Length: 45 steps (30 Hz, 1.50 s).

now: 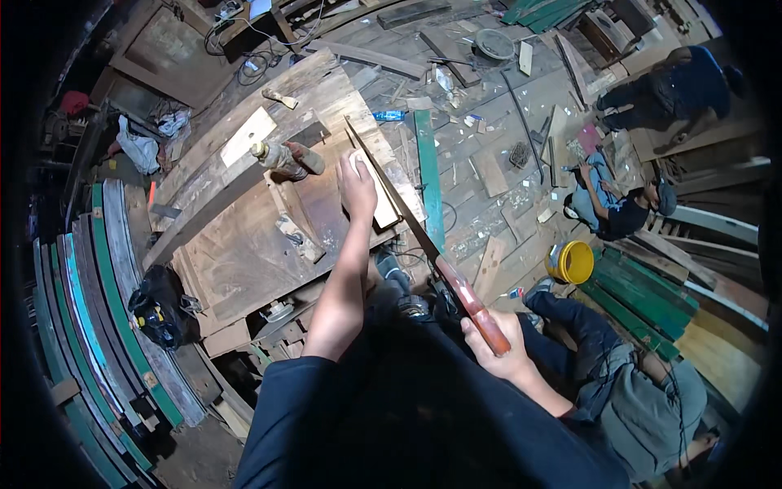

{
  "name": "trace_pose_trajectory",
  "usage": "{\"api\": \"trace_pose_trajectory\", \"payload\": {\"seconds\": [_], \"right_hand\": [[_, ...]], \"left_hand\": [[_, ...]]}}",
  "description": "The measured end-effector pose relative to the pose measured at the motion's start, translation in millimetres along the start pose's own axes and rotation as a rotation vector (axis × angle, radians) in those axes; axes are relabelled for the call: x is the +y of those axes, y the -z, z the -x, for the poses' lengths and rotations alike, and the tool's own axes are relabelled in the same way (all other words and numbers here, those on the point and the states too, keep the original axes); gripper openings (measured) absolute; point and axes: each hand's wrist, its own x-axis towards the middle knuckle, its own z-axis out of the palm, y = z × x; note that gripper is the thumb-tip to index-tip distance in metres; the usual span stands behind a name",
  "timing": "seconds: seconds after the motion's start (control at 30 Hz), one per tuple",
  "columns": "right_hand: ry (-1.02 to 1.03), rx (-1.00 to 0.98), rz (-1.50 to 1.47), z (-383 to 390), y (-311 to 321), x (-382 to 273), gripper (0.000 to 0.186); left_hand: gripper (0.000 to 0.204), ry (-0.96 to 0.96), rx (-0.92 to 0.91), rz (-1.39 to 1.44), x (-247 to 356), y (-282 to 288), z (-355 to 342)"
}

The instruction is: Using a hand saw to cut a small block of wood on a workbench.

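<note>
Here, the right hand [503, 349] is wrapped round the brown handle of a saw [425, 242], whose dark blade slants forward and leftward beside a pale wood block [386, 210]. The left hand [358, 191] lies on that block, fingers close together; whether it pinches the edges, I cannot tell. Left of this hand, bottles [279, 160] sit on the bench [236, 257], any lettering too small to read. Well right of the right hand is a yellow bucket [576, 262].
</note>
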Motion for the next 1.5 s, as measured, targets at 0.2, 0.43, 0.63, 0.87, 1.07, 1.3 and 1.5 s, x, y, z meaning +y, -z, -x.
{"api": "trace_pose_trajectory", "payload": {"seconds": [0.2,0.43,0.63,0.87,1.07,1.3,1.5], "right_hand": [[0.255,0.126,-0.092,-131,-75,53,0.013],[0.126,0.047,-0.059,-49,-44,47,0.014],[-0.015,0.060,-0.037,-5,-24,16,0.010],[0.278,0.199,-0.118,-147,-87,74,0.015],[0.389,0.329,-0.124,-127,-47,51,0.015],[0.165,0.489,-0.113,-52,-11,93,0.018],[0.000,0.560,-0.271,-20,-34,131,0.022]], "left_hand": [[0.027,0.043,-0.021,0.033,-4,0,-3],[0.026,-0.029,0.031,-0.004,-10,4,-1],[0.029,-0.033,0.036,-0.049,-6,1,-1],[0.028,-0.023,-0.009,-0.006,-8,2,-1],[0.029,-0.002,0.012,-0.030,-16,5,1],[0.028,0.006,-0.027,0.029,-8,1,0],[0.027,-0.090,-0.036,0.032,-8,3,-2]]}}
